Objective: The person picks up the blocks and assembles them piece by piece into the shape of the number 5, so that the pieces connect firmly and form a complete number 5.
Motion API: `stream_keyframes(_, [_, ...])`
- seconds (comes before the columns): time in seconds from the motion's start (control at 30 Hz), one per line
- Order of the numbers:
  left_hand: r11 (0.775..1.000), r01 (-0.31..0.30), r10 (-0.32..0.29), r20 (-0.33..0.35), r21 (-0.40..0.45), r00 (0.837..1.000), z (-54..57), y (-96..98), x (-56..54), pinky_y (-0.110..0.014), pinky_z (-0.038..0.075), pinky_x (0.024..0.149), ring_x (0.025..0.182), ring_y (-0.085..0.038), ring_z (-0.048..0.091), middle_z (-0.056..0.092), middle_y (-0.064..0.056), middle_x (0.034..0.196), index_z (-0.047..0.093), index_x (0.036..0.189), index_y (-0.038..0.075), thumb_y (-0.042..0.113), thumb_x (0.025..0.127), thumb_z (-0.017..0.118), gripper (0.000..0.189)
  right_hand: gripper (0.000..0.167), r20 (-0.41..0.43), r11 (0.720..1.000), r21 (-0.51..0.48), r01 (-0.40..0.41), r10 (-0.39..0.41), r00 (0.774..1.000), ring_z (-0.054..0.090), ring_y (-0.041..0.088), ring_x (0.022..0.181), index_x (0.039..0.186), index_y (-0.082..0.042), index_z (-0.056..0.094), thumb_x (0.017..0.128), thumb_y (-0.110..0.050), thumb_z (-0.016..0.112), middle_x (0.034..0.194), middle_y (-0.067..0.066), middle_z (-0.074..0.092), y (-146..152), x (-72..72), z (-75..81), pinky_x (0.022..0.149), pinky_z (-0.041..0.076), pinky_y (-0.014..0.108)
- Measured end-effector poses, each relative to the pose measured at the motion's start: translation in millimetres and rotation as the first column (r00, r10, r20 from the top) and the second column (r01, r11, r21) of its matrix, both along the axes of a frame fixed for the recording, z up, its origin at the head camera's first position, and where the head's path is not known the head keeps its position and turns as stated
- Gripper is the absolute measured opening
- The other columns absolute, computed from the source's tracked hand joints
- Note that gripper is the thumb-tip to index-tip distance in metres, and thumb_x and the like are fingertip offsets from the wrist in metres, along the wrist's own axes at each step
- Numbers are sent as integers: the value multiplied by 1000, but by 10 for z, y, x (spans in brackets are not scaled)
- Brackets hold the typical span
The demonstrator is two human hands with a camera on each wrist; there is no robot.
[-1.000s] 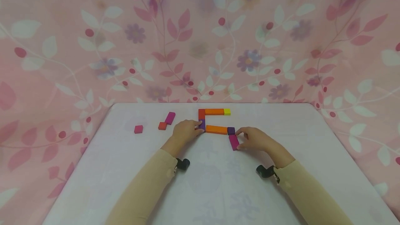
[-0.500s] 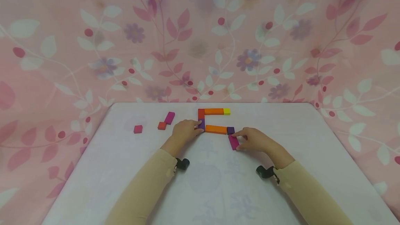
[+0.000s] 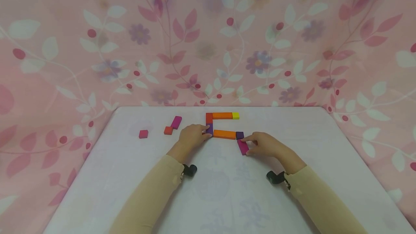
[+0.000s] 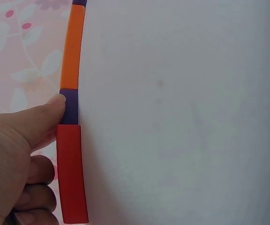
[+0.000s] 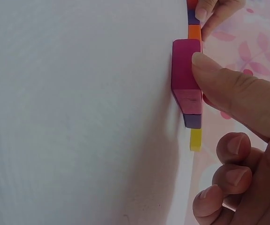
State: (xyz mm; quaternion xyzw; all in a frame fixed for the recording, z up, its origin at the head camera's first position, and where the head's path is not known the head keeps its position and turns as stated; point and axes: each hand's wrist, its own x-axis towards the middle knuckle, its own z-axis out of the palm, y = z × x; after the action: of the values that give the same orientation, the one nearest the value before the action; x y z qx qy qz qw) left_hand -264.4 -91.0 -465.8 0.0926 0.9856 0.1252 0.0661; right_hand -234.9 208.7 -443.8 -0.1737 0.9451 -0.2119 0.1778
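Left hand [image 3: 192,136]: the purple block [image 3: 209,130] is being pinched.
Right hand [image 3: 265,144]: the magenta block [image 3: 242,147] is being pinched beside the dark purple cube [image 3: 239,135].
Between hands: the near orange block [image 3: 224,134] is being flanked by purple block and dark purple cube.
Beyond left hand: the red block [image 3: 209,118] is being met by the far orange block [image 3: 222,116].
Left of it: the pink cube [image 3: 143,134] is being borne by the table [image 3: 292,125].

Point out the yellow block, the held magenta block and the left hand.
Yellow block [image 3: 235,115]: head view, on its top face.
Held magenta block [image 5: 184,67]: right wrist view, on its broad, darker face.
Left hand [image 3: 191,135]: head view, on its back.
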Motion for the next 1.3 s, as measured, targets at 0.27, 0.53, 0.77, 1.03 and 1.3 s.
stream_keyframes(0.27, [1000, 14, -15, -15, -17, 1000, 6, 1, 9, -44, 53, 91, 118, -29, 61, 65, -4, 134, 58, 141, 33, 53, 92, 66, 54, 52, -1, 1000, -4, -9, 9, 1000, 49, 21, 86, 133, -26, 68, 83, -27, 83, 86, 3, 53, -6, 13, 11, 68, 44, 32])
stream_keyframes(0.53, [1000, 12, -12, -11, 0, 1000, 5, 8, 7, -45, 51, 96, 120, -28, 61, 65, -4, 133, 60, 141, 30, 51, 92, 67, 53, 58, 19, 999, 8, -34, 33, 999, 50, 20, 91, 139, -31, 62, 85, -32, 81, 94, 1, 56, -3, 14, -2, 75, 47, 33])
stream_keyframes(0.77, [1000, 21, -21, -12, -13, 1000, -4, 7, -2, -45, 51, 95, 120, -28, 60, 65, -4, 133, 58, 141, 31, 52, 92, 67, 54, 56, 5, 997, 17, -70, 70, 998, 49, 18, 83, 140, -31, 61, 87, -30, 79, 87, 2, 53, 29, 22, -10, 71, 44, 33])
stream_keyframes(1.03, [1000, 18, -18, -25, -9, 1000, 16, 11, 26, -44, 51, 95, 121, -28, 60, 64, -3, 134, 58, 141, 32, 51, 92, 67, 53, 56, 0, 996, 18, -92, 93, 996, 48, 17, 79, 140, -30, 60, 87, -32, 79, 80, 2, 49, 48, 9, -25, 66, 40, 32])
stream_keyframes(1.3, [1000, 10, -10, -31, 11, 999, 26, 20, 37, -43, 51, 97, 122, -28, 60, 65, -3, 134, 59, 140, 32, 50, 92, 68, 53, 55, -12, 994, 15, -110, 110, 994, 48, 17, 78, 140, -30, 61, 88, -31, 78, 80, 1, 49, 68, 1, -39, 65, 41, 32])
